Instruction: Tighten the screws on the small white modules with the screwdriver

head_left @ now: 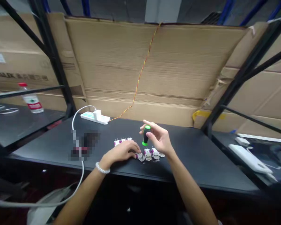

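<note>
My right hand [158, 139] grips a short screwdriver [145, 136] with a black and green handle, held upright above a row of small white and purple parts [151, 154] on the black table [196, 156]. My left hand [121, 151] rests on the table with its fingers curled onto one small part [140, 156] at the left end of that row. More of the same small parts [123, 141] stand in a row just behind my left hand. A bead bracelet is on my left wrist.
A white power strip [93, 117] with a plug and white cable lies at the back left. A red and yellow wire [140, 75] hangs down the cardboard wall. A water bottle [32, 100] stands on the left table. White devices [248, 156] lie at right. Black rack posts flank the table.
</note>
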Available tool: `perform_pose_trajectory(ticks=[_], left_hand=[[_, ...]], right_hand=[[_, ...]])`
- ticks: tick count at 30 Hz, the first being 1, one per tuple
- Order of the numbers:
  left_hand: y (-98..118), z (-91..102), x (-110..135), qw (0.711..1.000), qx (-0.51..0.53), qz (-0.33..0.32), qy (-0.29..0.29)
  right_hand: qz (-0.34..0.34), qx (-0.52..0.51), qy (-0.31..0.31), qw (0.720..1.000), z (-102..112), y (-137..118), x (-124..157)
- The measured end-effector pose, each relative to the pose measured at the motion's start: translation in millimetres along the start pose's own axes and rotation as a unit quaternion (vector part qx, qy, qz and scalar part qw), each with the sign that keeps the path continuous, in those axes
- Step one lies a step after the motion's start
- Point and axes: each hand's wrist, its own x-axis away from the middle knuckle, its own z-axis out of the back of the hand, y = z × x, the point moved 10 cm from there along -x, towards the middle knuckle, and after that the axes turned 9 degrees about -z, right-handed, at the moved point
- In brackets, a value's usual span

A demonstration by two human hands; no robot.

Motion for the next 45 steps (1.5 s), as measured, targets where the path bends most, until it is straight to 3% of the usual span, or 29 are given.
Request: perform_pose_trajectory(ticks=[3, 7, 10, 15, 17, 20, 23, 28, 35, 41, 45], left_hand=[[0.2, 1.8, 0.6, 1.0, 0.004, 0.006, 0.005], [-0.2, 1.8, 1.4, 1.0, 0.018, 0.01, 0.004], [-1.9, 1.1, 1.4, 1.0, 0.011, 0.01, -0.001], [-3.8, 1.3, 1.4, 1.0, 0.011, 0.012, 0.004], [-3.6, 0.6, 1.7, 1.0, 0.02, 0.012, 0.005], [-3.1, 0.9, 2.2, 1.0, 0.022, 0.01, 0.012], [-3.8, 1.7, 2.6, 0.999, 0.029, 0.011, 0.021], [-2.8, 0.9, 1.9, 0.999, 0.032, 0.013, 0.009], [-3.2, 1.3, 1.4, 0.999, 0.031, 0.026, -0.002], [-2.6, 1.2, 0.7, 0.999, 0.038, 0.023, -0.008], [-3.6, 1.8, 0.7, 0.999, 0.03, 0.029, -0.008]], right_hand=[[0.009, -0.031, -0.033, 0.999, -0.5, -1.7, 2.8], [0.044, 0.077, 0.049, 0.995, 14.0, -3.8, 3.0], [0.017, 0.105, 0.084, 0.991, 20.5, 3.8, -0.4], [0.01, 0.055, -0.057, 0.997, 3.7, 1.7, -15.1], [0.045, 0.104, -0.102, 0.988, -1.9, -8.4, -23.0], [0.102, 0.171, -0.121, 0.972, -5.7, -20.2, -33.6], [0.13, 0.172, -0.111, 0.97, -6.6, -18.9, -34.8], [0.076, 0.104, -0.069, 0.989, 1.2, 11.1, -21.8], [0.054, 0.087, 0.054, 0.993, 17.5, 23.1, -11.4], [0.034, -0.001, -0.018, 0.999, 0.4, 22.3, -12.1], [0.067, 0.068, 0.049, 0.994, 12.2, 11.9, -9.6]])
